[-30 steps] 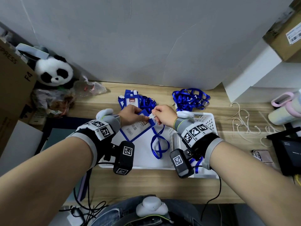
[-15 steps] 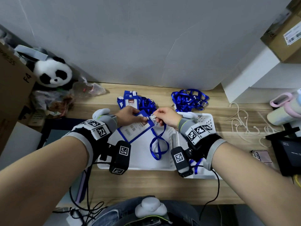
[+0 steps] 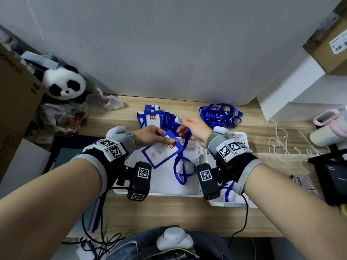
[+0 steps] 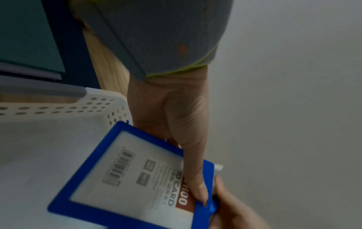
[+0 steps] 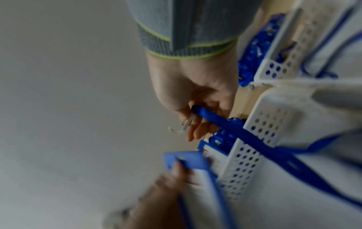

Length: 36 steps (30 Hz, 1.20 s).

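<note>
**Badge holder and lanyard held over the basket**

Head view: the left grip [image 3: 150, 136] pinches the blue badge holder [image 3: 162, 152] near its top edge, tilted above the white basket [image 3: 159, 193] on the tabletop [image 3: 169, 212]. The right grip [image 3: 195, 128] is clamped on the lanyard [image 3: 181, 166] at its clear clip [image 3: 178, 120], and the strap loops down into the basket.

Left wrist: the thumb presses on the badge holder [image 4: 117, 178], on the card's face.

Right wrist: blurred, with fingers curled round the lanyard [image 5: 254, 139] and the clip [image 5: 182, 125].

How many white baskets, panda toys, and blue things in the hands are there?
White perforated plastic baskets: 2
Black-and-white plush panda toy: 1
Blue plastic card holder, in left hand: 1
Blue ribbon lanyard, in right hand: 1
Total: 5
</note>
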Tool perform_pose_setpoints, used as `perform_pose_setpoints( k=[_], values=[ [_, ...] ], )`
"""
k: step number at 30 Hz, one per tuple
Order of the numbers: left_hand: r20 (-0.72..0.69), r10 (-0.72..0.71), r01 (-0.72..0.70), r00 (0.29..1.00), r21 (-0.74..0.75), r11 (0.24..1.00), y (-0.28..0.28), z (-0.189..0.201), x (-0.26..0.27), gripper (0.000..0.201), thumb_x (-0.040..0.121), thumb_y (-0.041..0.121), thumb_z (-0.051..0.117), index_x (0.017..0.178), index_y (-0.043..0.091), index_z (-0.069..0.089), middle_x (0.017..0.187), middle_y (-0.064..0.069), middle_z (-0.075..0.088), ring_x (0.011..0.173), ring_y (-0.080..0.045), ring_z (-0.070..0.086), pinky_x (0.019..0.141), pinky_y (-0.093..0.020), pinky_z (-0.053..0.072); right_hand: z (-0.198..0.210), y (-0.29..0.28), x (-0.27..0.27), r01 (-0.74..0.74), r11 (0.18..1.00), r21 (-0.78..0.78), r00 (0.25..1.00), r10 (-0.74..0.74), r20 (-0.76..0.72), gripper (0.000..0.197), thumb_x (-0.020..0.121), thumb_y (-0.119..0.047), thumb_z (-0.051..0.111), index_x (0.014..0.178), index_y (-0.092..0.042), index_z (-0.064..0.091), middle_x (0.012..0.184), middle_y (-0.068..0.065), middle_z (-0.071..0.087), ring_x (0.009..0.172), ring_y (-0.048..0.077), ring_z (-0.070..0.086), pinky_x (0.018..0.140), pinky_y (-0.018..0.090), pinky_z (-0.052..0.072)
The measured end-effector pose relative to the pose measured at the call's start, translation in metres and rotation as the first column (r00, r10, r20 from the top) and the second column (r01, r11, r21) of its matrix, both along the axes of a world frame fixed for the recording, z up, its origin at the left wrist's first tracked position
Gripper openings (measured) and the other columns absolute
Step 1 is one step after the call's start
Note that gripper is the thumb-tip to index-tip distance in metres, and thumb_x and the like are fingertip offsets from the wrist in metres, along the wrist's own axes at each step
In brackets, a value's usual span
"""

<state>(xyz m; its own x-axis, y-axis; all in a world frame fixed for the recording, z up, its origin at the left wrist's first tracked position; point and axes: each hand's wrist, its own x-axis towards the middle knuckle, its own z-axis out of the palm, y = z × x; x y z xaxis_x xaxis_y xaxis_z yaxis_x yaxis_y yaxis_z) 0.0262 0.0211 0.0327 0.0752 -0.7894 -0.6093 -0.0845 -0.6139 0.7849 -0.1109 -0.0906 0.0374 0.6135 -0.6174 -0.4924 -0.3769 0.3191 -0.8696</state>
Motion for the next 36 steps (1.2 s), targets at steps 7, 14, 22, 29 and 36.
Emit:
perform_pose_setpoints(
  k=[7,14,22,29,36],
  values=[
    [-0.184,-0.070,0.066,0.980,-0.027,0.997,-0.012,0.003,-0.021,0.016,0.084,0.013,0.065,0.097,0.005,0.071,0.096,-0.008,0.071,0.078,-0.014,0.068,0.077,-0.024,0.055,0.030,-0.016,0.013,0.195,0.955,0.222,0.917,-0.258,0.304,0.020,0.101,-0.018,0.036,0.086,-0.014,0.047,0.063,0.005,0.053,0.038,0.009,0.051,0.041,0.018,0.042],
    [-0.280,0.259,-0.296,0.924,-0.098,0.950,-0.008,0.005,0.003,0.013,0.085,0.011,0.062,0.075,0.009,0.071,0.070,-0.003,0.072,0.058,-0.013,0.067,0.058,-0.021,0.056,-0.001,-0.055,-0.034,0.052,0.916,-0.397,0.967,-0.146,-0.211,0.040,0.092,0.001,0.035,0.115,-0.026,0.052,0.067,-0.007,0.044,0.047,0.008,0.032,0.032,0.012,0.024],
    [-0.306,0.215,-0.266,0.928,-0.138,0.954,-0.035,0.030,-0.013,0.012,0.083,0.021,0.065,0.079,0.009,0.066,0.073,-0.007,0.072,0.060,-0.017,0.067,0.057,-0.025,0.055,-0.004,-0.015,-0.031,-0.397,0.915,-0.072,0.906,0.378,-0.191,0.045,0.083,0.004,0.052,0.106,-0.033,0.056,0.077,-0.008,0.047,0.068,0.007,0.039,0.046,0.015,0.025],
    [-0.341,0.244,-0.315,0.908,-0.173,0.933,-0.065,0.041,-0.032,0.021,0.091,0.018,0.058,0.072,0.015,0.069,0.068,0.000,0.071,0.058,-0.011,0.067,0.054,-0.022,0.053,0.001,-0.020,-0.028,-0.279,0.959,-0.056,0.948,0.266,-0.175,0.031,0.096,-0.007,0.042,0.067,-0.017,0.045,0.051,-0.007,0.046,0.047,0.009,0.031,0.042,0.017,0.023],
    [-0.199,0.392,-0.413,0.898,-0.074,0.908,-0.080,0.013,-0.034,0.012,0.095,0.023,0.052,0.088,0.014,0.058,0.081,-0.004,0.067,0.069,-0.017,0.064,0.063,-0.031,0.055,0.000,-0.088,-0.043,0.311,0.941,-0.130,0.950,-0.310,0.028,0.016,0.096,-0.001,0.040,0.103,-0.009,0.052,0.073,0.006,0.053,0.044,0.008,0.051,0.038,0.016,0.042]
  ],
)
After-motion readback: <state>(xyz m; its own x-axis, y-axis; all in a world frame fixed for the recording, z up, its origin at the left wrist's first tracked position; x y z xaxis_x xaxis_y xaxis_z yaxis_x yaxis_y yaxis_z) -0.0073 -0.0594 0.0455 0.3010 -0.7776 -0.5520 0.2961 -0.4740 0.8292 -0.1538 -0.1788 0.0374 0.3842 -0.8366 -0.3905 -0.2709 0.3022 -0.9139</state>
